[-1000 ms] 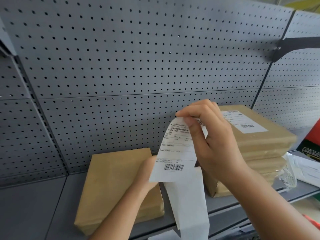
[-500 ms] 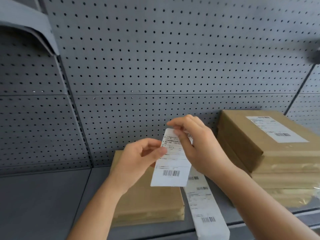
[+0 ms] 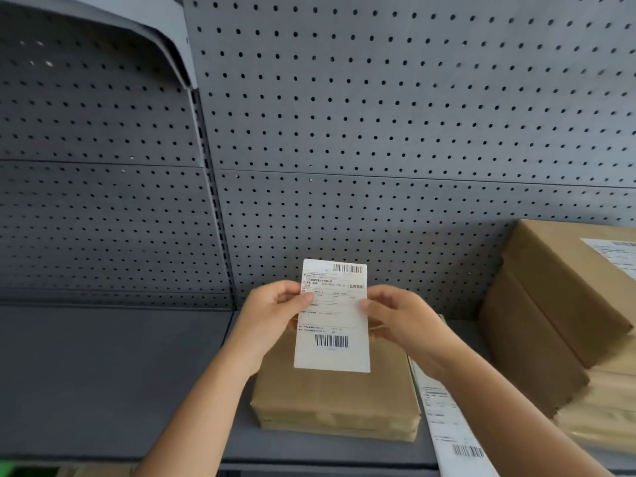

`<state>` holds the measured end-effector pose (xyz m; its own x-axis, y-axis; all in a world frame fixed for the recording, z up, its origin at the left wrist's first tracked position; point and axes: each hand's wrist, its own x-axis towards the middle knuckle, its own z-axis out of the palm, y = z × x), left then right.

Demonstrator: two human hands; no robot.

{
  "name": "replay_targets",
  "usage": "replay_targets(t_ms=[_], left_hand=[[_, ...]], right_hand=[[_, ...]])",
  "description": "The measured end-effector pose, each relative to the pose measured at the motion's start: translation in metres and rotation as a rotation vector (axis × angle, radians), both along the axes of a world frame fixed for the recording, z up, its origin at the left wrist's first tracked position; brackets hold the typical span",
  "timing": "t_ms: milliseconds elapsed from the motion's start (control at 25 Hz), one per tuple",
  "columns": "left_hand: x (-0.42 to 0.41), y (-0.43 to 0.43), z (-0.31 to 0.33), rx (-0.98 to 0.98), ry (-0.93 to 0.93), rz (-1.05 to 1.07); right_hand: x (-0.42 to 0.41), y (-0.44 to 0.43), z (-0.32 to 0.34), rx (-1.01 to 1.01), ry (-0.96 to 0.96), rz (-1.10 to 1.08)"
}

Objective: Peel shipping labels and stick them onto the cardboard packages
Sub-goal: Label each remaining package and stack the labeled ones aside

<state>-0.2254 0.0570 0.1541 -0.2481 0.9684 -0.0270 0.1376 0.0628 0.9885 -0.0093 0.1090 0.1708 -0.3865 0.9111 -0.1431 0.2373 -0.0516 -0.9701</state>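
Both hands, left hand [image 3: 272, 315] and right hand [image 3: 402, 318], pinched the peeled shipping label [image 3: 332, 318] above the unlabelled cardboard package [image 3: 335, 397]; sticking remained.

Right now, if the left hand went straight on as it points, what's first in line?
The label the left hand pinches; past that, probably the right hand at the opposite edge, depth unclear.

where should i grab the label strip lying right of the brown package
Take the label strip by its near end, which seems to overhang the front edge of the shelf; pinch it there from the front. The rest lies flat between the brown package and the stack of packages, with no lifted edge to get under.
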Motion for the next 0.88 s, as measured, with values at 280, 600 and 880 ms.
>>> replay_targets(t_ms=[280, 600, 880], left_hand=[[-0.008, 0.015, -0.034, -0.110, 0.250, -0.003], [0.006, 0.033, -0.051, -0.187, 0.522, -0.022], [0.015, 0.041, -0.058, -0.251, 0.638, 0.020]], right_hand=[[-0.017, 0.011, -0.043, 0.075, -0.207, -0.123], [-0.017, 0.019, -0.056, 0.226, -0.465, -0.163], [-0.022, 0.018, -0.065, 0.244, -0.585, -0.138]])
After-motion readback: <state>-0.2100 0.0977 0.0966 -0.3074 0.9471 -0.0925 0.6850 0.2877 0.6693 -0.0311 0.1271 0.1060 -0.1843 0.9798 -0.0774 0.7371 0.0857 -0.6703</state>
